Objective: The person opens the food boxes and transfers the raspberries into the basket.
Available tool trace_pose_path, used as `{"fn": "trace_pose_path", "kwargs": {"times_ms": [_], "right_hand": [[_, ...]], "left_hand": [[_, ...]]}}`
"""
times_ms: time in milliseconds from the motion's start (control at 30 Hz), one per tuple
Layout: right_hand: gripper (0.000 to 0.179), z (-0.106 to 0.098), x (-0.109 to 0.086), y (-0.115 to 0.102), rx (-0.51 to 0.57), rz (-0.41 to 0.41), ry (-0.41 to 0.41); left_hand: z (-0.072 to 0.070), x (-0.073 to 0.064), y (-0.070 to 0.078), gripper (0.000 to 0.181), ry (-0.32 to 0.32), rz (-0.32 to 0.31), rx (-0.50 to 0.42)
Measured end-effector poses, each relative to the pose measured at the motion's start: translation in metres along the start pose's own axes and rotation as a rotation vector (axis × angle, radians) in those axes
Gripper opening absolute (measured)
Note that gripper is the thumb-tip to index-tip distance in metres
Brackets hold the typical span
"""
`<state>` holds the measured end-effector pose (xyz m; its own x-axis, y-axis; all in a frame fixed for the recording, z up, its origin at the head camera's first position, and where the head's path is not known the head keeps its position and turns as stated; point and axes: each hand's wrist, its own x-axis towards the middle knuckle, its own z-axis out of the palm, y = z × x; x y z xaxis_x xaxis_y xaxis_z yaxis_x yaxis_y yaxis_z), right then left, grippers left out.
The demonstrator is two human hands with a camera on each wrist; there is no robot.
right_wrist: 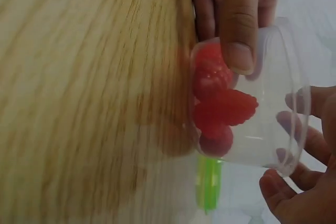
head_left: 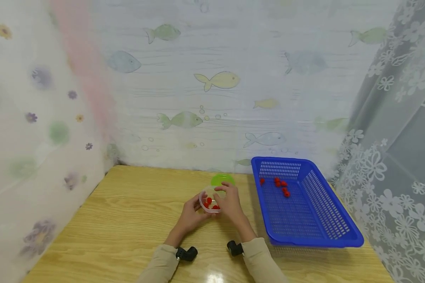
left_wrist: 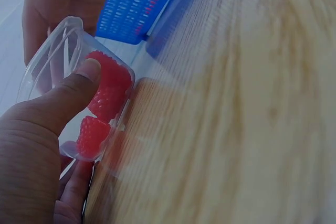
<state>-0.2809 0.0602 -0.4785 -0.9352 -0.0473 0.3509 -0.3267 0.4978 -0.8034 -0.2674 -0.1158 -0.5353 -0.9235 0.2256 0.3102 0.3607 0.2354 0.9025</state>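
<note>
A clear plastic tub (head_left: 211, 211) stands on the wooden table, with several red raspberries (right_wrist: 226, 107) lying at its bottom. My left hand (head_left: 191, 216) grips the tub's side; in the left wrist view, its thumb (left_wrist: 86, 74) presses the wall beside the raspberries (left_wrist: 109, 87). Over the tub's mouth is my right hand (head_left: 231, 201), its fingers spread and slightly bent. From the right wrist camera, some of those fingers (right_wrist: 315, 142) show through the clear rim, and no raspberry is visible between them. Just behind the tub lies a bright green lid (head_left: 222, 179).
A blue perforated basket (head_left: 263, 212) sits on the right of the table (head_left: 127, 220), holding several more raspberries (head_left: 286, 193) towards its far left end. Patterned curtains (head_left: 212, 129) hang along the table's back and sides.
</note>
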Motion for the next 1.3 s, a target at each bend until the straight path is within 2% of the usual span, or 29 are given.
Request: {"fn": "trace_pose_path", "kwargs": {"times_ms": [233,400,633,733,833,1133,1300], "right_hand": [[0.018,0.006,0.005,0.004,-0.019,0.069,-0.130],[0.018,0.011,0.008,0.001,-0.148,0.114,-0.210],[0.034,0.022,0.009,-0.011,-0.327,0.106,-0.239],[0.040,0.026,0.011,-0.015,-0.392,0.129,-0.246],[0.038,0.028,0.013,-0.017,-0.446,0.168,-0.241],[0.022,0.026,0.017,-0.015,-0.481,0.213,-0.260],[0.023,0.024,0.017,-0.013,-0.494,0.231,-0.266]], "left_hand": [[0.004,0.000,0.001,0.087,-0.018,-0.021,-0.014],[0.004,-0.003,0.001,0.087,-0.006,-0.017,-0.008],[-0.006,-0.006,0.003,0.088,-0.006,-0.020,-0.002],[-0.009,-0.006,0.002,0.089,0.000,-0.026,0.003],[-0.010,-0.005,0.002,0.089,-0.005,-0.017,0.004],[-0.006,-0.002,0.001,0.089,-0.017,-0.029,-0.009],[-0.003,-0.001,0.003,0.088,-0.021,-0.011,-0.013]]}}
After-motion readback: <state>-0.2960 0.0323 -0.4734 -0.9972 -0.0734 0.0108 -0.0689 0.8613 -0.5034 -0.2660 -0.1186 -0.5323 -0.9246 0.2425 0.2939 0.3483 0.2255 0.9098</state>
